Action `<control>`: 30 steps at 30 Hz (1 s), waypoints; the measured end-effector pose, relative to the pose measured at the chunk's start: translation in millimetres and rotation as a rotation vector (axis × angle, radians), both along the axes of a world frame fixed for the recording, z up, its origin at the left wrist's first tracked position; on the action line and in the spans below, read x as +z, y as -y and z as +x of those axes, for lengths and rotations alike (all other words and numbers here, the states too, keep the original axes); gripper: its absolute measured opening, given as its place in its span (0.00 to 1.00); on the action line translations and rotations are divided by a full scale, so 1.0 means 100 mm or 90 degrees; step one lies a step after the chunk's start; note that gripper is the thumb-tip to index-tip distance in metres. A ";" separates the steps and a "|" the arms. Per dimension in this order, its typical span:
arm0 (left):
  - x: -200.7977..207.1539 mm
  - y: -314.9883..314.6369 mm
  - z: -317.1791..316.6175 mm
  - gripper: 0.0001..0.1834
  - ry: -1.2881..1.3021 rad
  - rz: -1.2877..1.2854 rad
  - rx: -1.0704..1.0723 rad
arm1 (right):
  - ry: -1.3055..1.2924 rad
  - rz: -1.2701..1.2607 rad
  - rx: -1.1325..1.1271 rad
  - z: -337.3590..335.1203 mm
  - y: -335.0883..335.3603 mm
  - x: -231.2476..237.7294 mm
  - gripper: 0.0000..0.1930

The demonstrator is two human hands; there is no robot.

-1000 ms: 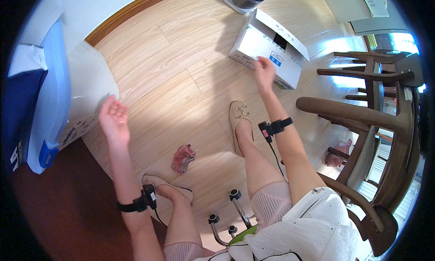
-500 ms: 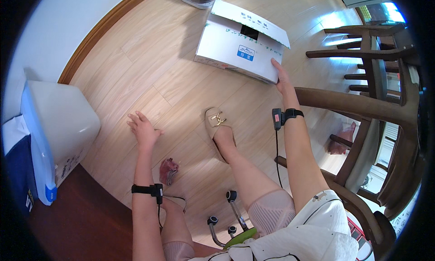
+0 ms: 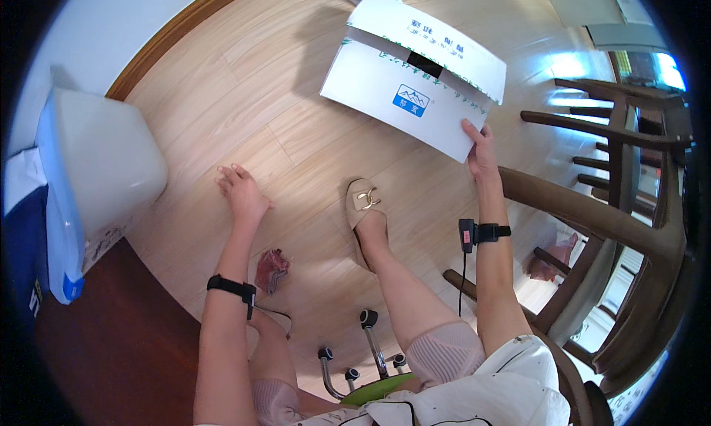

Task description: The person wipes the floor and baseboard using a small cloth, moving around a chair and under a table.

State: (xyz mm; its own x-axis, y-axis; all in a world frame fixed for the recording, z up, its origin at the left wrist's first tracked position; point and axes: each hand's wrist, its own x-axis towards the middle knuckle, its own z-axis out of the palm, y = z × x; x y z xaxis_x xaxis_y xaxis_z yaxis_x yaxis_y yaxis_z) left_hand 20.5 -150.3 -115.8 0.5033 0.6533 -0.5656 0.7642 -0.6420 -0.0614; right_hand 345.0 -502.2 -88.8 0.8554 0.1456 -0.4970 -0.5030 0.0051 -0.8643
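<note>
In the head view, I'm holding a white cardboard box (image 3: pixel 389 78) by its near right corner with my right hand (image 3: pixel 481 146) — the thumb is lying over the printed face and the fingers are curling behind the edge, mostly out of sight. The box is sitting ahead of me, right of centre, its long axis slanting from far left down to near right, so its right end is pointing toward me. The long flap is standing away from the face, leaving a dark gap. I can't tell whether the far edge is touching the floor (image 3: pixel 244 100).

My left hand (image 3: pixel 243 193) is hanging open and holding nothing, fingers loosely spread. From there the box is lying forward and to the right, well apart — the right hand is clearly the nearer. A crumpled red packet (image 3: pixel 272 270) is resting just below my left hand, and a pale plastic bin (image 3: pixel 118 152) is standing to its left.
</note>
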 end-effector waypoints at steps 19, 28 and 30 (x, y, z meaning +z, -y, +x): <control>-0.47 -0.06 -0.32 0.33 0.012 0.167 -0.051 | 0.949 -0.251 0.605 -0.23 -4.36 1.80 0.40; -0.58 -0.01 -0.30 0.28 0.133 0.112 0.017 | 1.056 -0.120 0.656 -0.21 -5.35 1.75 0.22; -0.56 0.01 -0.26 0.29 0.141 0.054 0.045 | 1.150 -0.165 0.507 -0.22 -5.35 1.61 0.29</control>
